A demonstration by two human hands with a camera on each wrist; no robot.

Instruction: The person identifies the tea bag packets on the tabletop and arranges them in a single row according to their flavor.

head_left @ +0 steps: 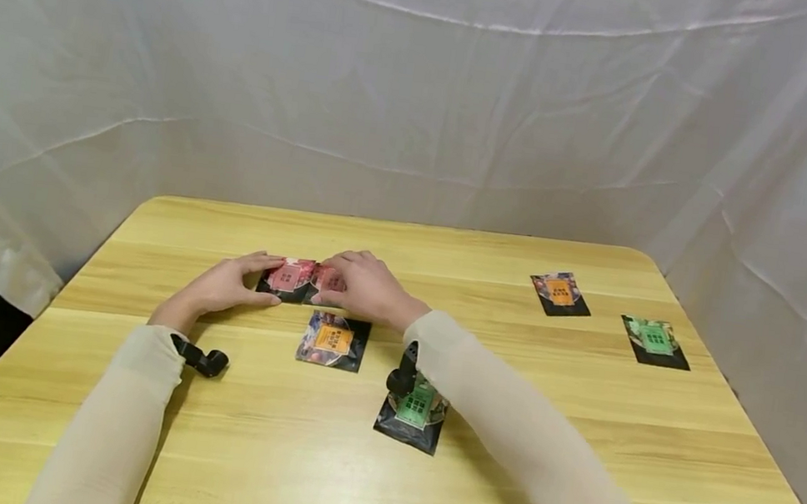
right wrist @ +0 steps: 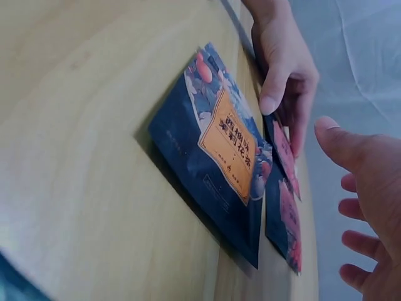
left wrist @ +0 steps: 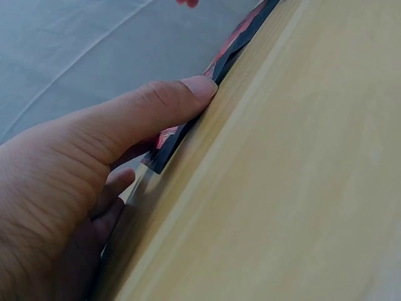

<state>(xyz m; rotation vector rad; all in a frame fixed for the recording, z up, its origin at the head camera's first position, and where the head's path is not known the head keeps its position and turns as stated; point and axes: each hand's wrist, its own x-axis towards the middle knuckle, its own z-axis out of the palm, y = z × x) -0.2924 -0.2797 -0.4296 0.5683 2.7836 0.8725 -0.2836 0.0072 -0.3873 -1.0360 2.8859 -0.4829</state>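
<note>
Both arms wear long, close-fitting cream sleeves [head_left: 128, 403] that end at the wrists, leaving the hands bare. A small black camera [head_left: 203, 359] is strapped under the left wrist, and another black camera [head_left: 404, 374] sits under the right wrist.

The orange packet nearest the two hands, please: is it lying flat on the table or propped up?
Flat: the orange packet lies label up on the table, and the right wrist view shows its whole back on the wood.
</note>
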